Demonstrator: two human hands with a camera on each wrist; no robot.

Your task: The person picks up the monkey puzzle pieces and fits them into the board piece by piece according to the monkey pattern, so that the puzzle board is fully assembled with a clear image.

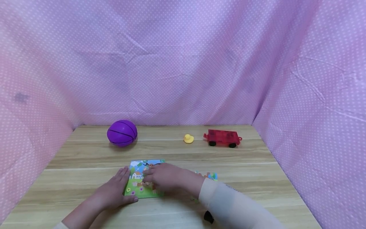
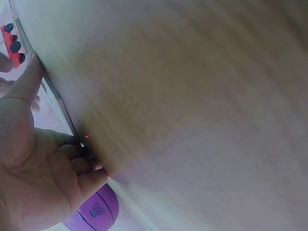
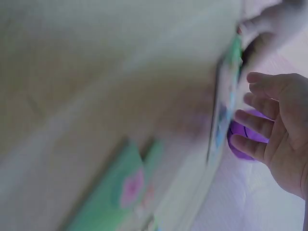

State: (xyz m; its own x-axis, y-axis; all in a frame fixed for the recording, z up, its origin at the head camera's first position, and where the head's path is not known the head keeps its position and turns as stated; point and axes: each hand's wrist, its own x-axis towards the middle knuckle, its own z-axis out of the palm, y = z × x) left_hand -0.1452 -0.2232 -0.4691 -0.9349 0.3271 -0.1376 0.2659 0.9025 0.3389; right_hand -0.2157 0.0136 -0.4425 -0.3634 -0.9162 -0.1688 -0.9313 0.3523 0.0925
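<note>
A flat picture puzzle board [image 1: 137, 187] with a house, flowers and green grass lies on the table. My left hand [image 1: 113, 189] rests along its left side, fingers stretched out and thumb by the near edge. In the left wrist view the left hand's fingers [image 2: 91, 180] touch down by the board's edge. Over the right part of the board, covering some of the picture, is my right hand [image 1: 166, 177]. Its loosely bent fingers [image 3: 252, 122] hold nothing in the right wrist view. Beneath the right forearm, partly hidden, lies another colourful puzzle part [image 1: 213, 176].
Toward the back stand a purple ball [image 1: 122, 133], a yellow rubber duck [image 1: 188, 138] and a red toy wagon [image 1: 223, 137] with black wheels. A small black object [image 1: 208, 217] shows beside the right sleeve. Pink dotted cloth [image 1: 183, 63] hangs around the wooden table [image 1: 251, 178].
</note>
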